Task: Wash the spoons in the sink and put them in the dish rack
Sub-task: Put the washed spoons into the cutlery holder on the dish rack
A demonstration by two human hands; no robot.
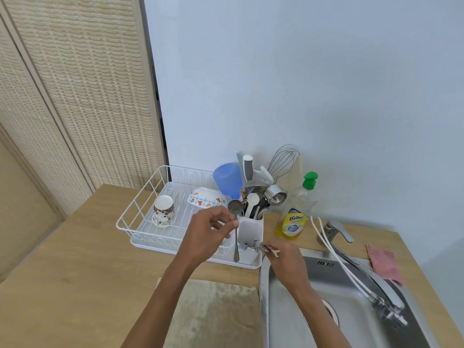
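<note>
Beside the dish rack (pixel 148 241) holder (pixel 251 229), a spoon (pixel 235 208) is pinched in left hand (pixel 208 232) fingers, small cutlery (pixel 266 248) in right hand (pixel 283 257) fingers; slotting in is likely needed next.

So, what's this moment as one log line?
left hand holds spoon bowl-up | right hand pinches metal cutlery | both by cutlery holder

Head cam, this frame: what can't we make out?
- Head view, thin metal item pinched by the right hand: too small and blurred to identify.
- Head view, sink floor: partly behind the right forearm and cut off by the bottom edge, so what lies inside is unclear.
- Head view, utensil ends in the caddy: hidden by its white wall.
- Head view, spoon in the left hand: mid-handle covered by that hand.
</note>
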